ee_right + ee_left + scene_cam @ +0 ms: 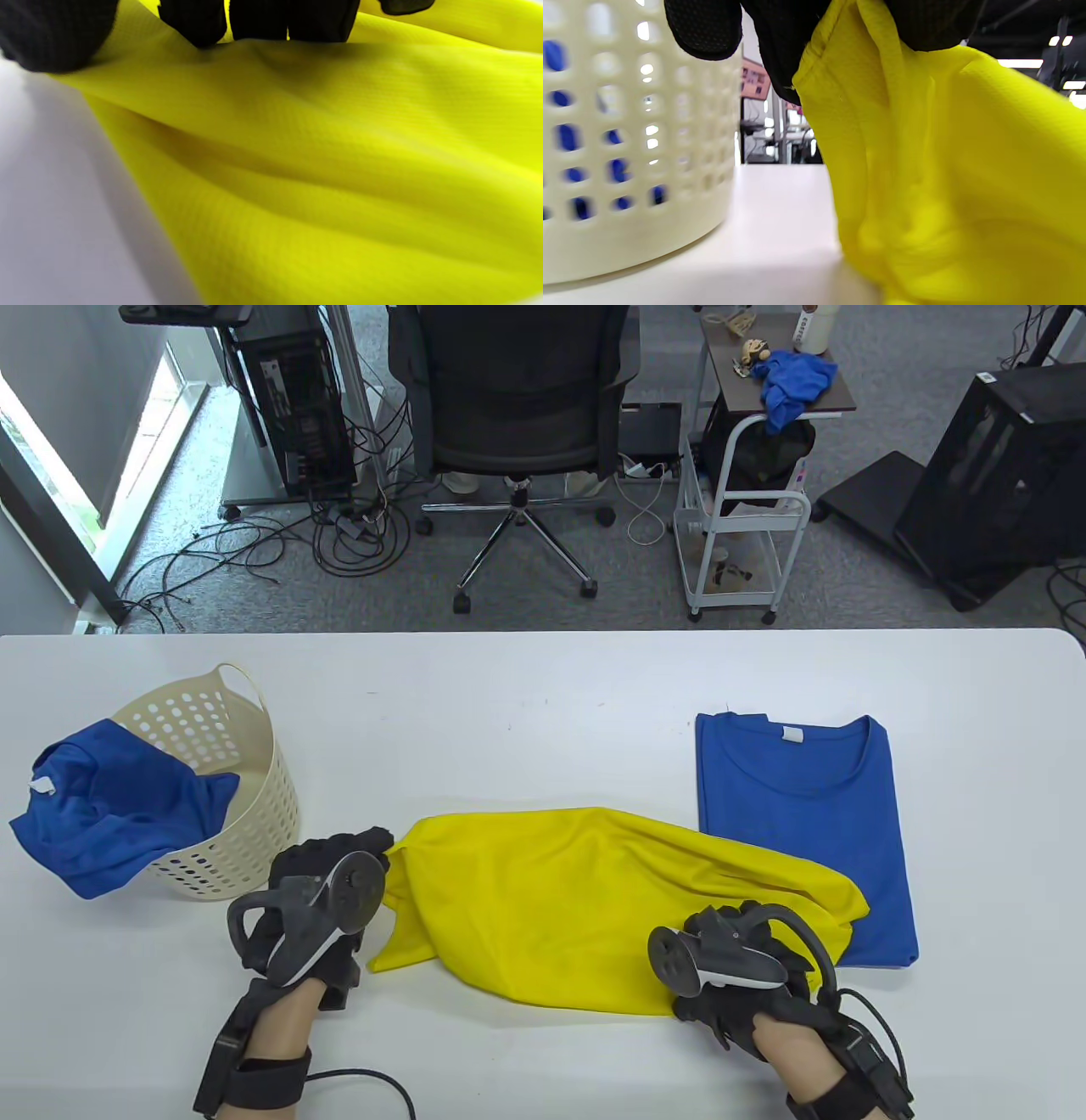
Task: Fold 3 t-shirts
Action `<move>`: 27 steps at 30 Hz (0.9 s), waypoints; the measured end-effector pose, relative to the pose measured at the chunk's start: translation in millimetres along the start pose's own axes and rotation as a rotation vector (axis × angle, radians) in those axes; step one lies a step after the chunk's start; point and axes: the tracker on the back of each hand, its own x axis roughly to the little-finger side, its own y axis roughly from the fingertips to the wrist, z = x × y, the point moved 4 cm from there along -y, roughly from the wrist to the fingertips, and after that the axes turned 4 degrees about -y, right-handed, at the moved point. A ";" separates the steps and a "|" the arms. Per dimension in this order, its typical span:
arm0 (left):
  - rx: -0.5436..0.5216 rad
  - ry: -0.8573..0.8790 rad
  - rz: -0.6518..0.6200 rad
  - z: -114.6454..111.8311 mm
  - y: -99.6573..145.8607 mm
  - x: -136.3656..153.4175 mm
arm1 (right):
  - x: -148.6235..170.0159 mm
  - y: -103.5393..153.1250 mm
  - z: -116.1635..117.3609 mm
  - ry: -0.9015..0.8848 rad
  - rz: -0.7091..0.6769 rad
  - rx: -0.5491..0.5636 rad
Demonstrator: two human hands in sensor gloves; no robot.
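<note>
A: Where is the yellow t-shirt (594, 908)?

B: It lies loose and rumpled across the near middle of the white counter (543, 687), stretched between the two gloved hands. Its right end overlaps the lower left corner of the folded blue t-shirt (802, 823).

A: And the left hand (318, 903)?

B: It pinches the shirt's left edge. In the left wrist view the black fingers (925, 21) are curled over a hemmed fold of yellow cloth, lifting it a little off the counter.

A: The right hand (734, 976)?

B: It is on the shirt's near right part. In the right wrist view its fingertips (292, 19) press down into the fabric from above, with the thumb at the far left. They seem bunched on a ridge of cloth, so I take it as clamped on the shirt, though the grip itself is partly hidden.

A: What about the other shirts?

B: The folded blue one lies flat on the right, collar toward the far edge. A second, crumpled blue t-shirt (102, 814) hangs over the rim of the cream laundry basket (246, 806), which stands on the left, just beside the left hand.

A: Anything behind the counter?

B: A black office chair (517, 398) and a small white cart (738, 534), on a grey floor.
</note>
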 end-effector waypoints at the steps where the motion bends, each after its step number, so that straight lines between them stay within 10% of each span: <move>1: -0.018 0.033 0.009 -1.6 0.1 7.4 | -2.2 0.1 -0.8 0.021 0.001 0.018; 10: 0.137 0.148 0.015 -33.5 -10.0 23.4 | -7.8 5.0 -12.3 0.069 -0.002 0.131; 16: 0.146 0.079 0.017 -43.0 -14.4 14.8 | 35.3 31.1 -50.0 0.011 0.178 0.394; 22: 0.086 0.185 -0.034 -24.3 -5.6 21.5 | 53.7 17.9 -28.8 -0.060 0.236 0.310; 27: 0.295 0.209 -0.101 -37.5 1.4 20.9 | 57.6 19.0 -29.6 -0.123 0.225 0.327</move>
